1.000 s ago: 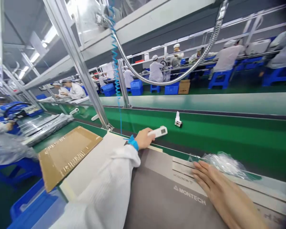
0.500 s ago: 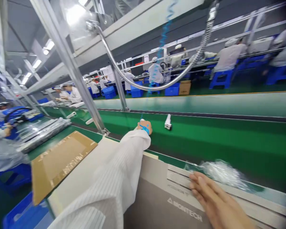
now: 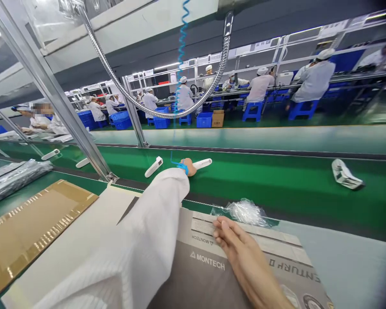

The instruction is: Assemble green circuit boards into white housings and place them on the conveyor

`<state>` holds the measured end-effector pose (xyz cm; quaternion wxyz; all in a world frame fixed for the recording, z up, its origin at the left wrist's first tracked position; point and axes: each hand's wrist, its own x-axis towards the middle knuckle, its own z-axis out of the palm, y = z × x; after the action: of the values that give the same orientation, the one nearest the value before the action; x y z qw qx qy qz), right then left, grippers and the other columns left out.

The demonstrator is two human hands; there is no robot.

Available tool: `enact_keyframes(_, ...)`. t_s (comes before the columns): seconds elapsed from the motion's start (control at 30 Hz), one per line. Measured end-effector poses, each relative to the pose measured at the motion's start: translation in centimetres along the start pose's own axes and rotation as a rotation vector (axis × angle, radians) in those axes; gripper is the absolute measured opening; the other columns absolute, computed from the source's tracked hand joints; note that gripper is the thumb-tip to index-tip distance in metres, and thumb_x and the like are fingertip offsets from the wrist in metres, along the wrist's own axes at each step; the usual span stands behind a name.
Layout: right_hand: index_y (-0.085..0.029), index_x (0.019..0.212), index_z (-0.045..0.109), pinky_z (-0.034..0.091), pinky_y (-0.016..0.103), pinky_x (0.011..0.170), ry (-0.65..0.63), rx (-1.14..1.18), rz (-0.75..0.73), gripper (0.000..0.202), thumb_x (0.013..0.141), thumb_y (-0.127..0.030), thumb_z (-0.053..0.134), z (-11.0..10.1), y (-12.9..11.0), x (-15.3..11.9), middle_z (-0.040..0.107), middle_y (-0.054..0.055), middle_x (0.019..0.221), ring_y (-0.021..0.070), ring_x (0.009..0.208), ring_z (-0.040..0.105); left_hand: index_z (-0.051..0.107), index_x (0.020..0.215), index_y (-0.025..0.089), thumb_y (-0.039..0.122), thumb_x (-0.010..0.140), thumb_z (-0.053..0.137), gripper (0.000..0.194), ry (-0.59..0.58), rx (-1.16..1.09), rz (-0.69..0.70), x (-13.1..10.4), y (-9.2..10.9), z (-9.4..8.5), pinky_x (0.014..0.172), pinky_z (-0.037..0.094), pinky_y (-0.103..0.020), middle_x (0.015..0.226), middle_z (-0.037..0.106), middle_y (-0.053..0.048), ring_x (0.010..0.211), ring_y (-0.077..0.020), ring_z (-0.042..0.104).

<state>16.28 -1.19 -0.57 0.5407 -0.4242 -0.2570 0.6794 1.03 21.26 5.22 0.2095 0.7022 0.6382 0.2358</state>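
Observation:
My left hand (image 3: 188, 166), a blue coiled-cord strap round its wrist, reaches out over the green belt. Its fingers are closed on a slim white handheld device (image 3: 203, 164), whose rounded end sticks out to the right; the fingers are partly hidden. Just left of that hand lies another white device (image 3: 153, 167) on the belt. My right hand (image 3: 241, 246) lies with fingers stretched out on a grey MONTECH carton (image 3: 206, 274), near its upper edge. Crumpled clear plastic (image 3: 247, 212) sits beyond the fingertips.
A white device with a dark end (image 3: 346, 174) lies far right on the belt (image 3: 276, 189). Brown cardboard (image 3: 35, 231) and wrapped items (image 3: 16, 180) are at left. A metal post (image 3: 64, 107) and hanging flexible conduit (image 3: 116, 83) stand ahead. People sit at benches behind.
The view has swung right. A white device now shows extending from my left hand, and another shows at the far right of the belt. My right hand still rests on the carton.

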Motion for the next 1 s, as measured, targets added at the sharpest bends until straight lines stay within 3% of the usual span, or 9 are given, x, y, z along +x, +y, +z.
enact_keyframes(0.13,-0.021,0.101,0.069,0.054,0.026,0.068,-0.034,0.080,0.021,0.040,0.079,-0.055,0.071,0.7,-0.8,-0.5,0.072,0.007,0.101,0.0132,0.073,0.062,0.066,0.105,0.014,0.019,0.078,0.070,0.027,-0.129,-0.140,0.099,-6.0,1.4,-2.0,0.081,0.051,-0.034,0.100,0.069,-0.008,0.090,-0.0206,0.065)
enact_keyframes(0.3,-0.019,0.108,0.067,0.035,0.023,0.043,-0.262,0.104,0.102,0.055,0.083,-0.067,0.057,1.4,-1.3,-1.5,0.072,0.008,0.089,0.0104,0.054,0.053,0.072,0.094,0.020,0.014,0.066,0.074,0.029,-0.334,-0.436,0.506,-15.9,2.4,-2.1,0.104,0.042,-0.037,0.136,0.054,-0.009,0.124,-0.0267,0.054)
enact_keyframes(0.37,-0.019,0.105,0.068,0.038,0.023,0.047,-0.276,0.079,0.041,0.046,0.084,-0.060,0.063,1.5,-1.3,-1.8,0.070,0.006,0.086,0.0121,0.060,0.056,0.067,0.113,0.022,0.013,0.065,0.072,0.048,-0.260,-0.548,0.474,-19.0,2.2,-0.8,0.110,0.037,-0.040,0.137,0.053,-0.010,0.128,-0.0264,0.050)
enact_keyframes(0.43,-0.019,0.106,0.067,0.043,0.025,0.056,-0.236,0.045,-0.037,0.040,0.083,-0.051,0.069,1.4,-1.2,-1.8,0.069,0.004,0.086,0.0131,0.067,0.058,0.059,0.123,0.021,0.017,0.071,0.070,0.053,-0.169,-0.713,0.268,-21.0,1.7,0.9,0.107,0.041,-0.041,0.132,0.056,-0.013,0.123,-0.0257,0.054)
enact_keyframes(0.53,-0.021,0.115,0.061,0.042,0.024,0.057,-0.150,-0.038,-0.132,0.045,0.080,-0.047,0.073,0.9,-0.8,-1.1,0.064,-0.001,0.075,0.0108,0.063,0.054,0.061,0.114,0.015,0.042,0.085,0.060,0.040,-0.207,-0.971,-0.065,-22.4,1.0,2.8,0.088,0.053,-0.040,0.114,0.065,-0.015,0.101,-0.0250,0.065)
enact_keyframes(0.63,-0.022,0.119,0.054,0.038,0.023,0.053,-0.049,-0.171,-0.217,0.053,0.079,-0.050,0.072,0.3,-0.3,-0.4,0.057,-0.005,0.068,0.0095,0.055,0.048,0.065,0.102,0.012,0.063,0.086,0.050,0.055,-0.387,-1.140,-0.180,-22.7,0.7,3.1,0.070,0.055,-0.035,0.092,0.068,-0.012,0.080,-0.0215,0.067)
enact_keyframes(0.7,-0.021,0.119,0.052,0.040,0.025,0.054,0.015,-0.305,-0.300,0.054,0.079,-0.052,0.070,0.0,-0.1,-0.1,0.062,0.000,0.081,0.0112,0.059,0.051,0.065,0.102,0.013,0.061,0.082,0.060,0.052,-0.435,-1.117,-0.148,-22.7,0.6,2.8,0.062,0.052,-0.028,0.087,0.067,-0.009,0.069,-0.0167,0.063)
enact_keyframes(0.8,-0.023,0.118,0.055,0.045,0.030,0.062,0.148,-0.605,-0.523,0.045,0.084,-0.049,0.066,-0.4,-0.6,-0.3,0.063,0.006,0.106,0.0143,0.069,0.056,0.064,0.107,0.014,0.042,0.082,0.065,0.038,-0.354,-0.894,-0.044,-22.9,0.3,2.2,0.055,0.045,-0.024,0.088,0.066,-0.006,0.061,-0.0116,0.056)
enact_keyframes(1.0,-0.024,0.090,0.066,0.038,0.036,0.076,0.199,-1.308,-0.982,0.013,0.095,-0.029,0.054,-1.2,-2.2,-1.0,0.067,0.004,0.095,0.0202,0.083,0.056,0.066,0.120,0.024,0.028,0.088,0.052,0.035,-0.241,-0.473,0.154,-23.2,-0.2,1.4,0.072,0.047,-0.030,0.094,0.071,-0.004,0.076,-0.0190,0.062)
